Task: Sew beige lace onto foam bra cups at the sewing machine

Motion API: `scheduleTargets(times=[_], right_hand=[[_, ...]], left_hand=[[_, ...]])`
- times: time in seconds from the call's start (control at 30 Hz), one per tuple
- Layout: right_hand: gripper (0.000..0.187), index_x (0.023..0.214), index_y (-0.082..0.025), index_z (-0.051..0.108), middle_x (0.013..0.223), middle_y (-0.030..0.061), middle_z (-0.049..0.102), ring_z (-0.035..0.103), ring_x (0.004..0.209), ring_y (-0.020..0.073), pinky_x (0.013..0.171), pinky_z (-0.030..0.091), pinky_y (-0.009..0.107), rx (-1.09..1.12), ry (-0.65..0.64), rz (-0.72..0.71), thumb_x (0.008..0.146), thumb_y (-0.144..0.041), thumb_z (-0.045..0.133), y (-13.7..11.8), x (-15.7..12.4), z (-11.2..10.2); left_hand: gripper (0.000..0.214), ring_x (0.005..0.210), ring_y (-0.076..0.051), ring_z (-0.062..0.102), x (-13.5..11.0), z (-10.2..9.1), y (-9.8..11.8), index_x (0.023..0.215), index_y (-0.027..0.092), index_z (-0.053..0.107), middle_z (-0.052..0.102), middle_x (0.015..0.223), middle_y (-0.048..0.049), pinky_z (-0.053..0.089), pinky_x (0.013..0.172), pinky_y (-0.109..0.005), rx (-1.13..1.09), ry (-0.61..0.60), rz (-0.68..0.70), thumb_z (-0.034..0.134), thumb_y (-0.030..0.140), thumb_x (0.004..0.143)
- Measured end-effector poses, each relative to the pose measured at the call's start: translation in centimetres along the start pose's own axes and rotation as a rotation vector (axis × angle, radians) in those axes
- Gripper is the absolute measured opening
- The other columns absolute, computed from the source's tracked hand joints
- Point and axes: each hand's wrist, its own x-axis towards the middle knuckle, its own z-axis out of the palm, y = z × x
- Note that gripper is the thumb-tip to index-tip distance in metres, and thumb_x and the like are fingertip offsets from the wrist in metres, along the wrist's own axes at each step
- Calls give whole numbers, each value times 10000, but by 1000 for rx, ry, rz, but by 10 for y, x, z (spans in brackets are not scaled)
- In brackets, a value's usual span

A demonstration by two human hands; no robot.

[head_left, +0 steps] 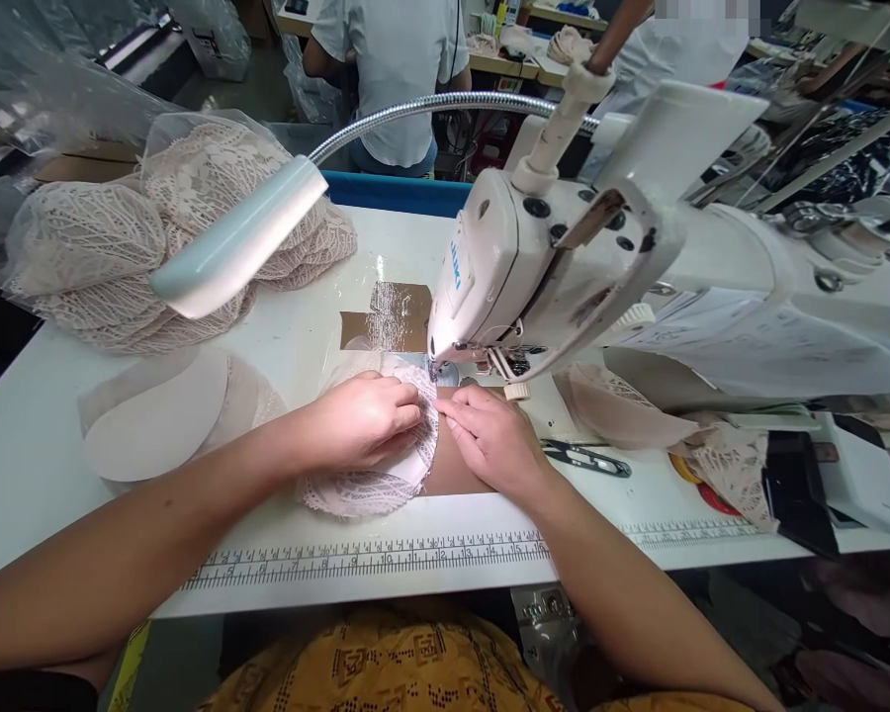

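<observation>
Head view shows left hand and right hand, both narrow, touching lace piece; exact grip unclear. Sewing seems unfinished.

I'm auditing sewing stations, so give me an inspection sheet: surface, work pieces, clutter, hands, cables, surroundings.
Surface: white table, ruler scale along its near edge.
Work pieces: lace piece at the needle end of the JUKI sewing machine.
Clutter: stacked lace pieces and a pale rounded piece at left; thread snips beside the right hand.
Hands: left hand lies on the lace piece; right hand is at its right edge.
Cables: nothing seen for certain; the metal gooseneck of the lamp arches over the table.
Surroundings: a co-worker in a white shirt beyond the table.
</observation>
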Motion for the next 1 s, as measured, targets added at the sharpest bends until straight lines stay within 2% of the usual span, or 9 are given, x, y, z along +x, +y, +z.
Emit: scheduleTargets(times=[0.1, 0.3, 0.5, 0.8, 1.0], right_hand=[[354, 1110, -199, 714, 903, 56, 667, 574, 799, 179, 683, 422, 282, -45, -17, -17, 868, -106, 474, -1, 0, 1], [357, 1116, -196, 709, 912, 61, 665, 569, 807, 181, 703, 421, 287, -80, -32, -6, 885, -106, 453, -2, 1, 1], [364, 1188, -184, 676, 971, 73, 694, 598, 841, 203, 735, 448, 311, -149, -41, 11, 911, -143, 445, -5, 5, 1], [377, 1211, -155, 661, 999, 92, 709, 624, 862, 213, 740, 455, 320, -204, -28, 25, 915, -133, 429, -7, 6, 3], [273, 1052, -176, 712, 858, 56, 694, 589, 793, 179, 725, 422, 298, -59, -33, -151, 928, -198, 470, -8, -2, -1]], left_hand=[[285, 767, -206, 606, 0, 0, 0, 1030, 115, 661, 647, 944, -127, 473, 686, -340, -11, 18, 6, 426, 260, 959], [325, 887, -254, 650, 0, 3, 1, 1174, 77, 614, 624, 1203, -190, 519, 759, -403, -14, 58, -25, 453, 230, 936], [409, 879, -255, 616, 2, 3, -4, 1266, 89, 600, 602, 1301, -165, 509, 757, -398, 80, 2, -37, 462, 260, 921], [407, 973, -273, 554, 5, 3, -11, 1294, 72, 580, 591, 1328, -156, 476, 817, -410, 119, 17, -46, 420, 182, 936], [349, 980, -270, 572, 2, 3, -18, 1220, 99, 629, 621, 1254, -150, 470, 821, -402, 120, 41, -110, 444, 192, 940]])
